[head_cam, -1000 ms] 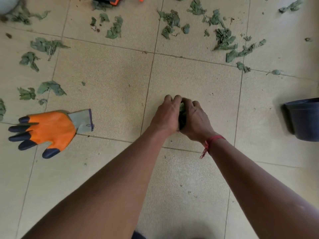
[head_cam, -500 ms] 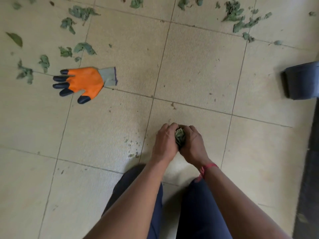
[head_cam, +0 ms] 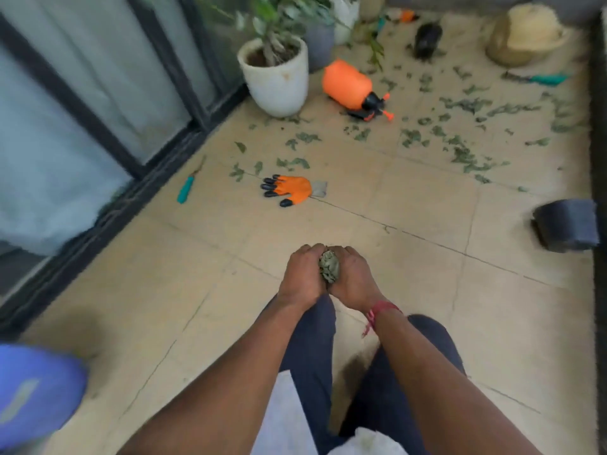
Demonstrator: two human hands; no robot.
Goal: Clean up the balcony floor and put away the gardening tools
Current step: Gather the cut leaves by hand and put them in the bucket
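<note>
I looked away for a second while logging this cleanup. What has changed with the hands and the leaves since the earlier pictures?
The left hand and right hand drew the leaf clump back toward the person, seemingly up off the tiles, as the view rose. Both still cup the clump; the orange glove and dark pot stayed put.

1. Left hand [head_cam: 302,274] and right hand [head_cam: 353,275] pressed together, gripping a leaf wad [head_cam: 328,267].
2. Glove [head_cam: 290,190] flat on the floor [head_cam: 213,257] ahead.
3. Beyond, sprayer [head_cam: 348,85] on its side beside a pot [head_cam: 276,83]; leaves [head_cam: 460,152] scattered right.
</note>
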